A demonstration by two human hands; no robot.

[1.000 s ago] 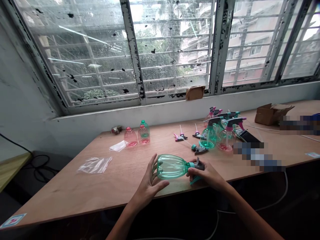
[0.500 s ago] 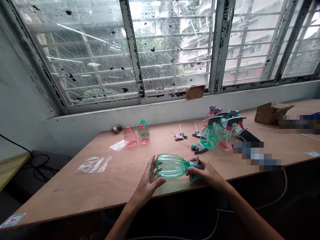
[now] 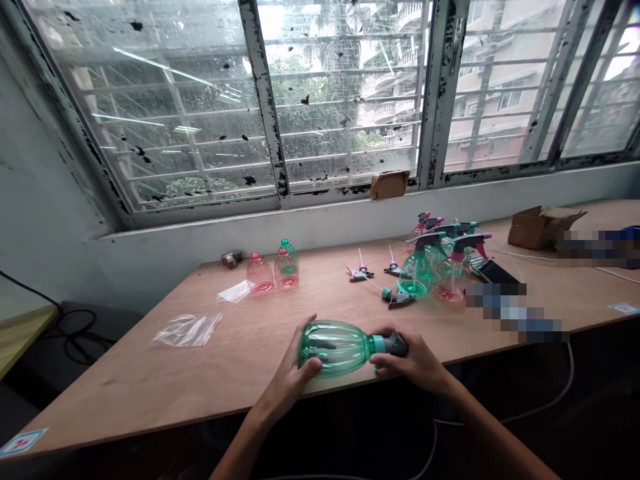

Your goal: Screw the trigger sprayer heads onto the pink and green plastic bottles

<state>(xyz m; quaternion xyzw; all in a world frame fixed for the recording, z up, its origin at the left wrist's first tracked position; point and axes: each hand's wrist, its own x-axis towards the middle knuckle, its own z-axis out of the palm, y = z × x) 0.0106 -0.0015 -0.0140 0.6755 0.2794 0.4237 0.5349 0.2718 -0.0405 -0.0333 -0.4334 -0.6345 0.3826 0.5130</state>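
Observation:
A clear green spray bottle point(image 3: 336, 348) lies sideways between my hands, above the table's front edge. Round its base is my left hand point(image 3: 295, 375), thumb on the near side and fingers partly hidden behind the plastic. My right hand point(image 3: 413, 363) is closed on the grey and teal spray head point(image 3: 393, 343) at the bottle's neck. Behind it on the table lie loose trigger heads: a teal one point(image 3: 399, 297), a pink one point(image 3: 360, 274) and another dark one point(image 3: 395, 269), with thin tubes attached.
Two pink bottles point(image 3: 260, 275) and a green bottle point(image 3: 286, 245) without heads stand at the back left. Several bottles with heads, including a green one point(image 3: 416, 270), stand right of centre. Plastic bags point(image 3: 187, 331), a phone point(image 3: 503, 277) and a cardboard box point(image 3: 537, 228) lie about.
The bottle has shifted slightly left and down and rolled about its length. My left hand has closed round its base, where its fingers were looser before.

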